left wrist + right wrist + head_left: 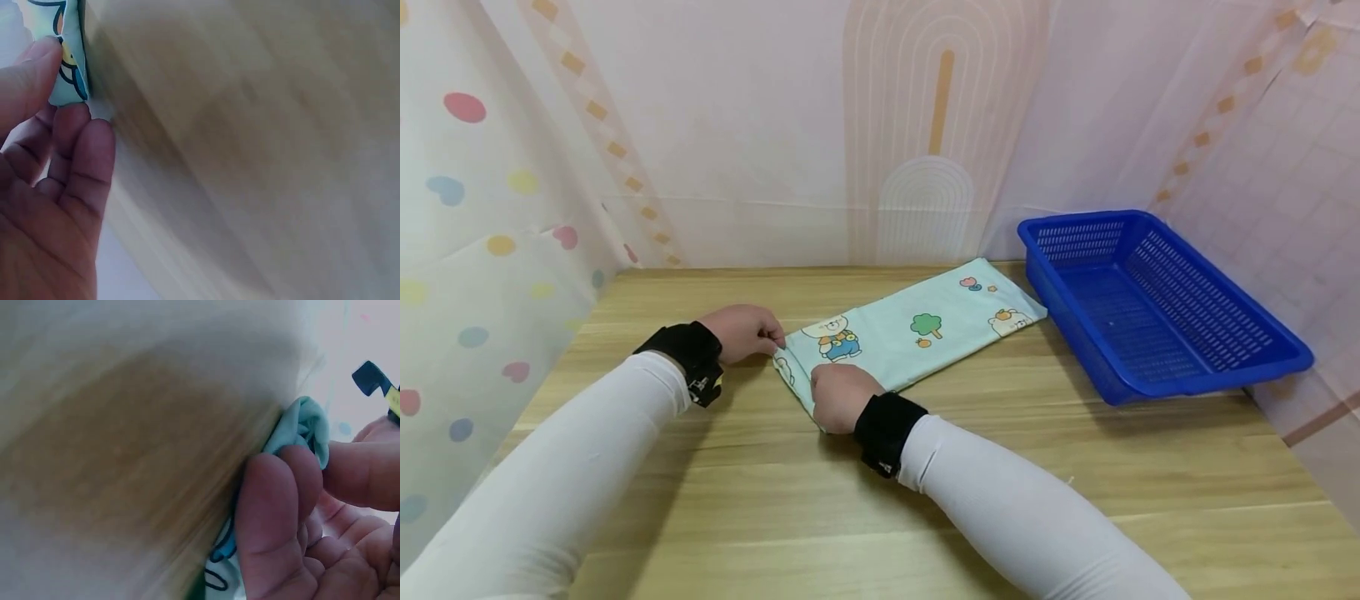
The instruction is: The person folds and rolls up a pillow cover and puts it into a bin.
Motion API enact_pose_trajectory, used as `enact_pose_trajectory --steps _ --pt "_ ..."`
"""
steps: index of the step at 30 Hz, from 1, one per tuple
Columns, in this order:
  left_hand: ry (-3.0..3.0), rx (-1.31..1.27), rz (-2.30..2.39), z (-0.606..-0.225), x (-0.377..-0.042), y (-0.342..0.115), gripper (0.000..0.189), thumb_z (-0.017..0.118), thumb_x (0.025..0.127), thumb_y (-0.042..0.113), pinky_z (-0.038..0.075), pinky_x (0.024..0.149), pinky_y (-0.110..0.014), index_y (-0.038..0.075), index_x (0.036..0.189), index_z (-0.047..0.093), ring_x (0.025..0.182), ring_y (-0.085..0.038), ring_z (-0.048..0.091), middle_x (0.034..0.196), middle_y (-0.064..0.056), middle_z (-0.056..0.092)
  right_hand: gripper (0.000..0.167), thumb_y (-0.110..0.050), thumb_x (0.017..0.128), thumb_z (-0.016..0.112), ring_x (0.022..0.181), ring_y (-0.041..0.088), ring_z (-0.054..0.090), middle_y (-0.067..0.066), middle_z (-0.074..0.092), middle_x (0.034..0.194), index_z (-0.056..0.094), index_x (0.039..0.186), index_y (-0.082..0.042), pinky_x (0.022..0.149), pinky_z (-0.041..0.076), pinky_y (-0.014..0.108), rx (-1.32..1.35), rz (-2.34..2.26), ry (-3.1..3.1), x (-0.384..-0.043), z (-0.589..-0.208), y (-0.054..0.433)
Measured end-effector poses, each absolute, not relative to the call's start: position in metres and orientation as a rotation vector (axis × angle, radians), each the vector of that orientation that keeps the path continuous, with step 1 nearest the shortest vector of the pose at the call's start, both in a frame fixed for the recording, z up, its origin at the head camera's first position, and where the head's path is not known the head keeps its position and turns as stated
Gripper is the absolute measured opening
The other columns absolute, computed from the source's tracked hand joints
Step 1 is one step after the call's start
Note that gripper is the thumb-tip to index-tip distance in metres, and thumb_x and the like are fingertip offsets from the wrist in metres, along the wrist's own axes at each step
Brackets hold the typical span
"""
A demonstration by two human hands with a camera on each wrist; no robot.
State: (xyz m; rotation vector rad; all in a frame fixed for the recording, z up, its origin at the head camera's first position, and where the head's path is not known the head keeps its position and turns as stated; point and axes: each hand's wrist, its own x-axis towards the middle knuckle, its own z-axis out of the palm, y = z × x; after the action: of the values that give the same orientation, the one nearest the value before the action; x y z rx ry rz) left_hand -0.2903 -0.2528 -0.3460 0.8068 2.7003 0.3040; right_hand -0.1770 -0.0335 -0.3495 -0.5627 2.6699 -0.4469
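**Two-point pinch at the short end of a folded cloth**

Nearest the wearer, two white sleeves point(1015, 500) crossed the wooden worktop point(760, 533) and ended in black wrist bands point(887, 429), which carried the wrist cameras. The arms reached in from either side, so that the middle of the work stayed in sight from the head.

The right hand point(846, 397) lay closest, its thumb and fingers clamped on a gathered bit of fabric at the near corner of the cloth's left end. The left hand point(741, 332), a little farther off, pinched the far corner of that same end between thumb and fingertips. The hands stood apart, one to each corner; this spacing presumably kept the edge between them straight and even.

The pale green cloth point(917, 321), printed with bears, a tree and fruit, lay flat and slantwise at mid-worktop as a long folded strip. Its left end was in the hands, where a narrow band ran along the edge; its right end rested unheld, probably because the flat surface was support enough.

Beyond that right end stood a blue basket point(1075, 333), set to the right, likely out of the arms' way. Whether cloth and basket touched could not be told. A printed backdrop point(745, 125) rose behind the worktop.
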Motion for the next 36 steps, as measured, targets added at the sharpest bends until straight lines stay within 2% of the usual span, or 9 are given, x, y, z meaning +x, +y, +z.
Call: enact_pose_trajectory --steps 7,11,14,21,29,36 --pt "2.645 0.76 0.172 -0.34 -0.3 -0.232 0.012 0.069 0.1 0.011 0.047 0.077 -0.031 0.014 0.091 0.076 0.081 -0.016 0.057 0.092 0.002 0.071 0.015 -0.013 0.101 0.064 0.068 0.013 0.055 -0.003 0.064 0.077 0.067 0.086 -0.014 0.062 0.048 0.026 -0.646 -0.269 2.793 -0.162 -0.346 -0.037" --pt "2.626 0.722 0.206 -0.339 -0.301 -0.224 0.012 0.07 0.095 0.009 0.045 0.069 -0.029 0.014 0.085 0.071 0.075 -0.016 0.055 0.082 0.002 0.065 0.02 -0.017 0.101 0.064 0.066 0.011 0.056 -0.003 0.066 0.075 0.067 0.081 -0.014 0.06 0.052 0.028 -0.748 -0.109 2.84 -0.155 -0.346 -0.041" --pt "2.626 0.715 0.279 -0.34 -0.299 -0.224 0.013 0.069 0.094 0.006 0.044 0.067 -0.03 0.014 0.083 0.067 0.075 -0.018 0.055 0.083 0.0 0.063 0.022 -0.019 0.102 0.064 0.065 0.01 0.059 -0.003 0.067 0.076 0.067 0.08 -0.015 0.059 0.054 0.029 -0.809 -0.021 2.865 -0.152 -0.35 -0.044" --pt "2.709 0.869 0.281 -0.349 -0.295 -0.244 0.014 0.073 0.094 0.007 0.051 0.082 -0.035 0.019 0.088 0.079 0.088 -0.017 0.059 0.098 0.001 0.07 0.02 -0.018 0.103 0.063 0.062 0.009 0.057 -0.004 0.066 0.072 0.069 0.084 -0.015 0.055 0.052 0.028 -0.77 -0.039 2.89 -0.155 -0.355 -0.049" --pt "2.66 0.922 0.392 -0.354 -0.29 -0.256 0.017 0.084 0.083 0.005 0.053 0.085 -0.034 0.017 0.093 0.076 0.092 -0.015 0.062 0.108 -0.003 0.065 0.022 -0.017 0.1 0.067 0.064 0.01 0.056 -0.004 0.063 0.071 0.066 0.078 -0.015 0.055 0.05 0.027 -0.638 -0.183 2.842 -0.158 -0.352 -0.044" --pt "2.707 1.0 0.221 -0.348 -0.287 -0.247 0.007 0.082 0.09 0.014 0.051 0.085 -0.038 0.019 0.091 0.078 0.089 -0.016 0.058 0.105 -0.001 0.064 0.027 -0.017 0.099 0.067 0.062 0.013 0.055 -0.003 0.061 0.068 0.063 0.072 -0.016 0.053 0.047 0.028 -0.517 -0.306 2.795 -0.16 -0.349 -0.039"
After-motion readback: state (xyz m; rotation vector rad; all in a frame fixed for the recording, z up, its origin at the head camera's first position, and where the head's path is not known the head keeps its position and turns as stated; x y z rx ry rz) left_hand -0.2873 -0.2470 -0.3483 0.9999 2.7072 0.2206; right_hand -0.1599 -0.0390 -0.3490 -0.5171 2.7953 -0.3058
